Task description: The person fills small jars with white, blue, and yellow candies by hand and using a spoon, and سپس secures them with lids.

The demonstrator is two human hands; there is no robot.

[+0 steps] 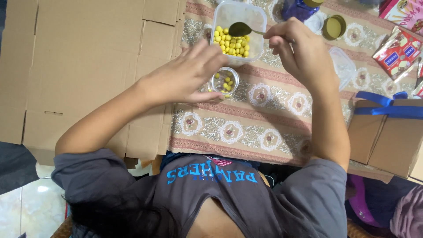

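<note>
Left hand (185,77) steadied small jar (225,81), only a few yellow candies in, right hand (299,50) pinched spoon (240,29) over still-half-full tub (238,28).

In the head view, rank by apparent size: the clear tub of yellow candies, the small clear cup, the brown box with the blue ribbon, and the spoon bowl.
1. Brown box with blue ribbon, partly cut off
2. Clear tub
3. Small clear cup
4. Spoon bowl, close to the cup
</note>
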